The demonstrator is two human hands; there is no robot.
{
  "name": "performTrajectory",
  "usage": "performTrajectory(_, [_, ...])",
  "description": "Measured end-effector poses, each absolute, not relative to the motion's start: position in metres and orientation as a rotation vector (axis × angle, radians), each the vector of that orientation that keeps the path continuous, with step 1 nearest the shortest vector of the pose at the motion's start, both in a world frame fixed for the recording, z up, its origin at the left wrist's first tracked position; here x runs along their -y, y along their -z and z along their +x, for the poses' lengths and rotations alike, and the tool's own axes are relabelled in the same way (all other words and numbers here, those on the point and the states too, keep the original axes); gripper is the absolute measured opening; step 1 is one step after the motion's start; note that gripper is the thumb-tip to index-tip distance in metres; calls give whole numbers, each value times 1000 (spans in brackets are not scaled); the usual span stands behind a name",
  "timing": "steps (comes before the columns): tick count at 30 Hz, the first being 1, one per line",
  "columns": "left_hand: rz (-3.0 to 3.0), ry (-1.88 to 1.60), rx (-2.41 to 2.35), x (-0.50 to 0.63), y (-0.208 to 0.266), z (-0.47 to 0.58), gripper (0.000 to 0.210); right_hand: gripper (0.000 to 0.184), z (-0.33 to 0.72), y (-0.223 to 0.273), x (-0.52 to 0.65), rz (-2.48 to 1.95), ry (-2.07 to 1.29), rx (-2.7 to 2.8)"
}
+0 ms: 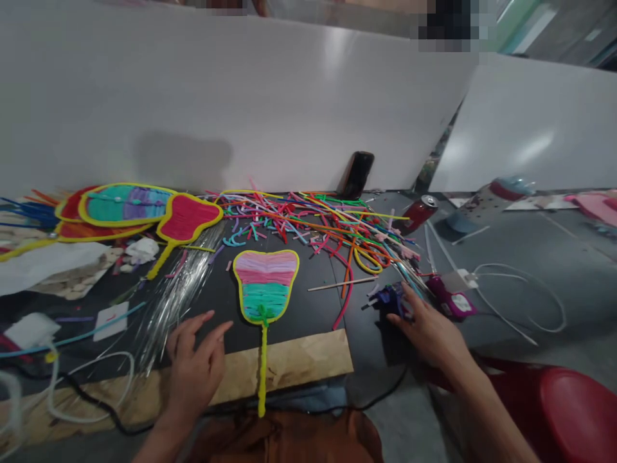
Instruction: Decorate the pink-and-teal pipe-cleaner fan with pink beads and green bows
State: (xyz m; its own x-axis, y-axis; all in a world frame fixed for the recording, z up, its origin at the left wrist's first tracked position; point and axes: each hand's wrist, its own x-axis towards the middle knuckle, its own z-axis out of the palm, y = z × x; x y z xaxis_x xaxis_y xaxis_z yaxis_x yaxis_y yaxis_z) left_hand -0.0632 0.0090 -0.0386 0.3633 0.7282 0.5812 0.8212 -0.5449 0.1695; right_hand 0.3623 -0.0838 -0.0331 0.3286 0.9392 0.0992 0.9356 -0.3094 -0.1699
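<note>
While the left hand (196,361) hangs open and empty beside the fan (267,283), the right hand (429,326) curls half-closed at a dark purple bundle (388,298), hold unclear. Watch that yellow handle (263,370) jutting past the table's (311,315) near edge: one bump could flip the fan off!

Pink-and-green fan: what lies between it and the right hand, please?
The head view shows a thin stick, ends of an orange strand and a red strand, and a dark blue object at the right hand.
</note>
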Motion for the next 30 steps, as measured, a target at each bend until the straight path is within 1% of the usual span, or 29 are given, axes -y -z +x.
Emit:
performTrajectory(3, [-2478,944,1373,-8,44,-67,26,42,375,12,68,-2302,95,1681])
performTrajectory(5, [-2485,952,1344,-8,47,-68,26,32,386,-2,46,-2307,181,1618])
performTrajectory(6, [-2488,958,1336,-9,49,-69,26,30,392,-8,32,-2340,188,1585])
performTrajectory(10, [-2486,972,1365,-10,55,-74,25,29,412,-20,-32,-2525,79,1473])
performTrajectory(20, [-2478,964,1324,-16,57,-77,20,32,412,-13,-171,-2399,34,1710])
performTrajectory(25, [-2480,938,1313,-15,62,-81,21,24,399,5,-229,-2457,-95,1814])
performTrajectory(28, [-2472,916,1331,-13,63,-82,22,31,397,19,-249,-2532,-163,1832])
performTrajectory(30, [-2474,896,1346,-12,64,-83,25,32,399,25,-256,-2587,-196,1828])
